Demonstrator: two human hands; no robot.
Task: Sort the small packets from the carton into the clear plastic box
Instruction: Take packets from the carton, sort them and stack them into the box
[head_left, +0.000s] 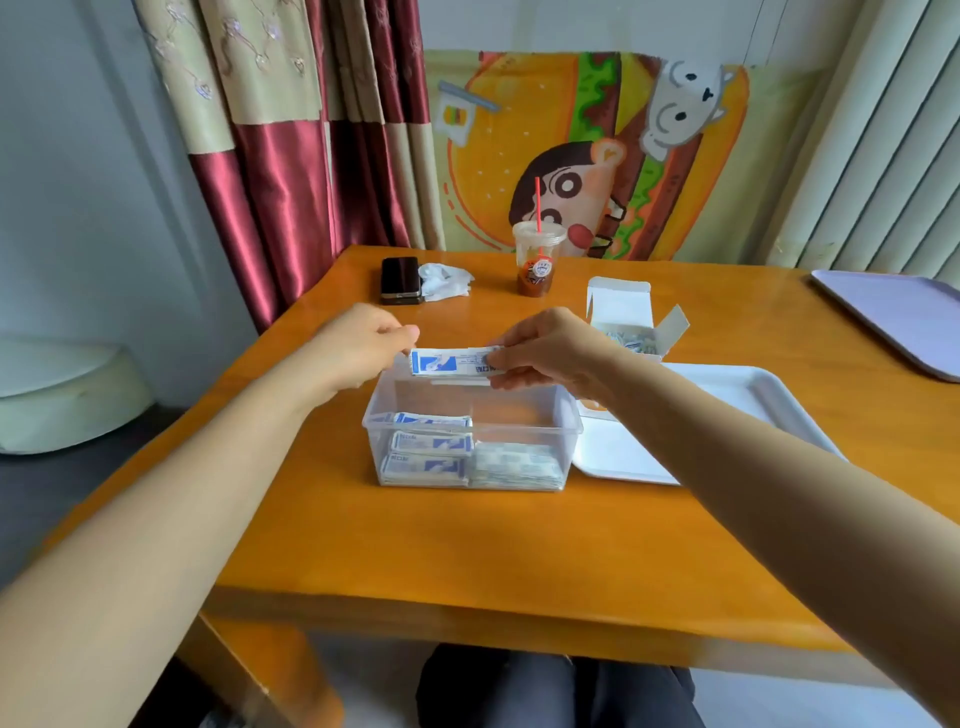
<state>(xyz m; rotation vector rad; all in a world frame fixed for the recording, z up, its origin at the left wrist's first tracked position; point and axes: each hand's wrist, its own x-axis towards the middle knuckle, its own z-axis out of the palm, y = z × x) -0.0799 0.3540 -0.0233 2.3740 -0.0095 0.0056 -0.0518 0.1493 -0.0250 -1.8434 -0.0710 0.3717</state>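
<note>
Above the far rim of the clear box (470, 431), both hands are pinched onto one blue-and-white packet (452, 362), and it hangs stretched flat between them! The left hand (358, 345) nips the packet's left end with fingertips closed on it; the right hand (545, 353) clamps the right end between thumb and fingers. So the packet sits right in the middle of the two grips, lengthwise, printed face toward the camera. Straight below and nearer than the grip, inside the box, stacked packets (431, 452) fill the left side and a paler pile (517, 465) lies beside them on the right. Beyond the right hand, just behind its knuckles, stands the open carton (623, 322), more packets showing inside. To the right of that wrist lies a white tray (727, 384) on the wooden table (467, 545). Farther back: a phone (400, 279), a crumpled tissue (445, 280), a drink cup (537, 260).
</note>
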